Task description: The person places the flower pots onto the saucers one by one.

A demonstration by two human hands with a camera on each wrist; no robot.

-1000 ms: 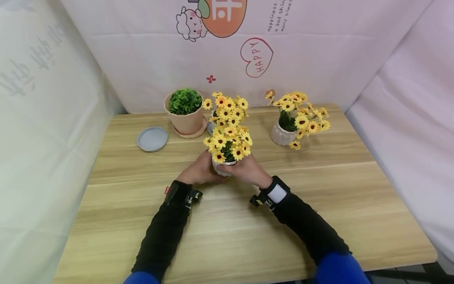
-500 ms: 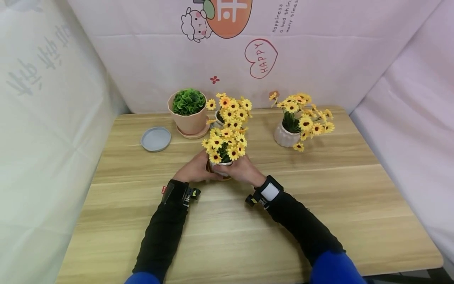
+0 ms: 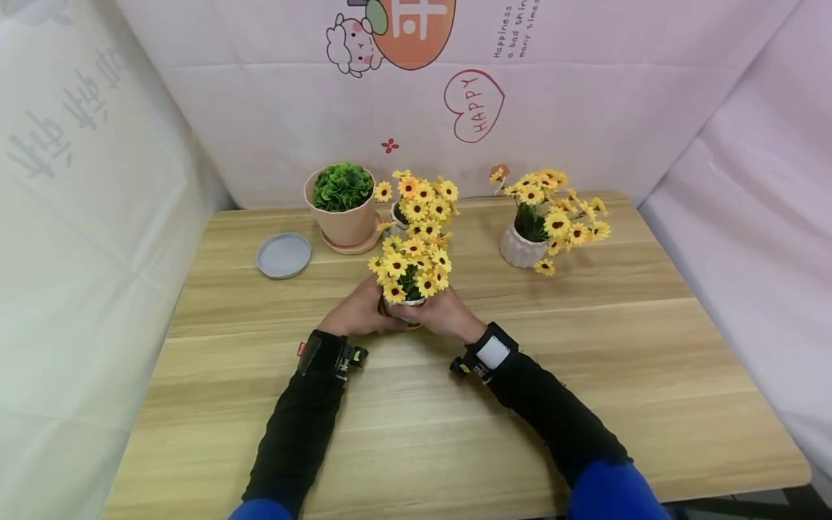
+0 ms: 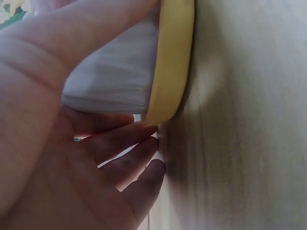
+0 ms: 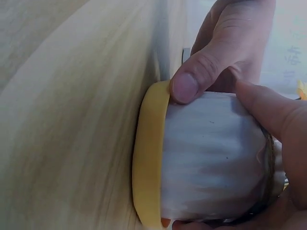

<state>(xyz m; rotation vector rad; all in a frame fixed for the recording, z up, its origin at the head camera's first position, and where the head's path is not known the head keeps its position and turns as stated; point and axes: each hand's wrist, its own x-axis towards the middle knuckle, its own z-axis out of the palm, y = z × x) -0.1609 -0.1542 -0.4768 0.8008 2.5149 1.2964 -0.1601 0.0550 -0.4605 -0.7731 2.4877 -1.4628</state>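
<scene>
A potted plant with yellow daisy-like flowers [image 3: 409, 269] stands upright between the hands in the head view. Its ribbed white pot [image 5: 211, 158] sits in a shallow yellow saucer [image 5: 151, 158] on the table. My left hand [image 3: 354, 310] holds the saucer from the left side; its thumb lies at the saucer's edge against the pot, and fingertips reach the saucer's rim in the left wrist view. My right hand [image 3: 450, 315] grips the pot's upper part, thumb across the front. Most of its fingers are hidden behind the pot.
At the back stand a peach pot [image 3: 344, 220] with a green plant on its own saucer, a second yellow-flowered pot [image 3: 398, 217], and a third flower pot [image 3: 522, 245] at right. A grey saucer [image 3: 283, 256] lies at left on the wooden table [image 3: 585, 347]. White cloth surrounds it.
Since a second ago, the held flower pot and the right hand have shifted slightly left, and the yellow saucer's edge shows beneath the pot. The last half second shows almost no hand movement.
</scene>
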